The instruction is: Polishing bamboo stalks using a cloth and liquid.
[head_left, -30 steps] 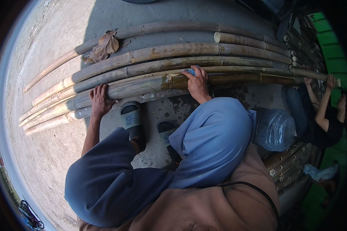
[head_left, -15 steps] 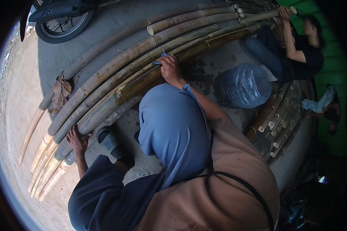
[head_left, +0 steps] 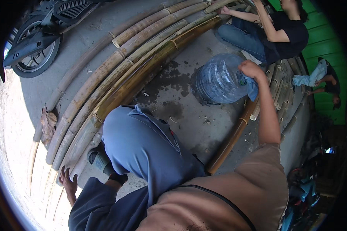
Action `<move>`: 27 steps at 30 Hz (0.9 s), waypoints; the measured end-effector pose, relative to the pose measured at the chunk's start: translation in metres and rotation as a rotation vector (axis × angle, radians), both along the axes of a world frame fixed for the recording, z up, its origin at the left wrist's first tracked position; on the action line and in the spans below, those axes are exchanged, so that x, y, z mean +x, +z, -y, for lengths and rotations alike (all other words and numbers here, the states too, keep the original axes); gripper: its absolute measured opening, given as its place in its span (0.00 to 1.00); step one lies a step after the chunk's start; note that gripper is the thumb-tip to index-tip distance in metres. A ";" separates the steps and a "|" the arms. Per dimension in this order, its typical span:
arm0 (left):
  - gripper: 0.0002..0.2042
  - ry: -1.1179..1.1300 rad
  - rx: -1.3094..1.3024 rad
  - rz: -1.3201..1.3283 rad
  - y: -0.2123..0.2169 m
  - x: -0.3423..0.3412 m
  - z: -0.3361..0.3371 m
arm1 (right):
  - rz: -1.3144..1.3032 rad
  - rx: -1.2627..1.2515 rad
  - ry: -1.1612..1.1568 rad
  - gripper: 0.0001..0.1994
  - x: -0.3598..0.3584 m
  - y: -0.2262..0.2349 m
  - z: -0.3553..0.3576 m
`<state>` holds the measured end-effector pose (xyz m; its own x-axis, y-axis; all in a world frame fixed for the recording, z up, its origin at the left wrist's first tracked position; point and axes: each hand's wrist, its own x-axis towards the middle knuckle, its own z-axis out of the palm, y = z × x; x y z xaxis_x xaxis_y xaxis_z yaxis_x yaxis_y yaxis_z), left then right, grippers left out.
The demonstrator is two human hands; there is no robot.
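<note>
My right hand [head_left: 252, 71] is at the open end of a clear, bluish plastic water jug [head_left: 219, 79] lying on its side. Its fingers are closed on a blue cloth [head_left: 252, 88], which hangs at the jug's mouth. At the lower left, my left hand [head_left: 68, 181] has its fingers spread beside the near end of a thick bamboo pole [head_left: 154, 62]; whether it touches the pole is unclear. That pole looks wet and brownish along its far part. My bent knee covers some of its side.
More bamboo poles [head_left: 79, 94] lie alongside, with a dry leaf [head_left: 48, 125] on them. A brown pole [head_left: 232, 138] and cut pieces lie right. A co-worker [head_left: 283, 34] sits at the far right, another person [head_left: 327, 79] beyond. A motorbike [head_left: 38, 48] stands far left.
My right hand has left the bamboo pole and swung right to the jug with the cloth. My left hand's fingers have spread near the pole's end. The whole view has shifted.
</note>
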<state>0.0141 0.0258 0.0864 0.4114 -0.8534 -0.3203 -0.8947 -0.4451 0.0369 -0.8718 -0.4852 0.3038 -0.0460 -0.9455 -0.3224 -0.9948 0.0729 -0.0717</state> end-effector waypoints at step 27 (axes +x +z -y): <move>0.32 0.302 -0.114 -0.085 0.062 0.089 -0.176 | 0.574 0.376 -0.034 0.23 0.025 0.057 0.042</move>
